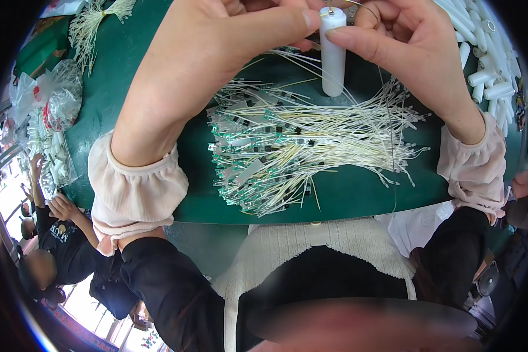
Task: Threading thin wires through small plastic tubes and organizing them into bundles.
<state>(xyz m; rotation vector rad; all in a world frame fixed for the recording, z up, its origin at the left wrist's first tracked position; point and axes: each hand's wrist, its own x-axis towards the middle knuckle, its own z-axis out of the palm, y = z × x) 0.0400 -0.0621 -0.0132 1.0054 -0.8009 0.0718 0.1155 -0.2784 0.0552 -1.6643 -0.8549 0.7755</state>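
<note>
At the far middle of the table, a white candle-shaped tube [333,70] stands upright between my two hands, with a small metal piece at its top. My left hand [255,26] is closed, its thumb tip against the tube's upper left side; its other fingertips are partly out of view. The thumb of my right hand [402,38] presses the tube from the right, and its fingers curl beside a thin wire [361,4] that arches from the tube's top. Just nearer to me lies a bundle of pale wires [334,135] with small green circuit boards [246,176] at their left ends.
More white tubes [493,70] are heaped at the far right of the green table [123,64]. Another wire bunch [94,29] and clear plastic bags [61,100] lie at the left. A co-worker [64,234] sits at the lower left, hands at the table edge.
</note>
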